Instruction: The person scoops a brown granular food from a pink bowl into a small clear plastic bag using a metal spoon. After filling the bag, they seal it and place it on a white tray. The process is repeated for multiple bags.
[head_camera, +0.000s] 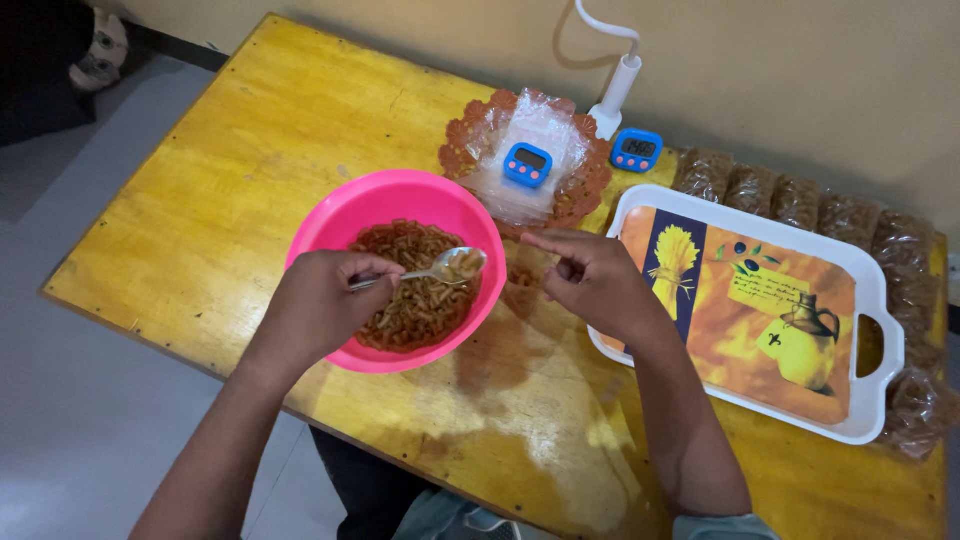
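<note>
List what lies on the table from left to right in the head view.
Left hand holding spoon → pink bowl of snacks → right hand → picture tray → packed snack bags at the far right edge.

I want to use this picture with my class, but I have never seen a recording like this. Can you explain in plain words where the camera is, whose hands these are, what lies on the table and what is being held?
There is no machine here. The single picture comes from a camera worn on a person's head, looking down at their own two bare hands over a yellow wooden table.

The left hand grips a metal spoon carrying a small heap of brown snack pieces above a pink bowl filled with them. The right hand holds a small clear bag beside the bowl.

Behind the bowl sits a brown lace-edged tray with clear plastic bags and a small blue timer; a second blue timer stands next to it. On the right lies a white tray with a printed picture, and filled snack packets line its far side.
</note>
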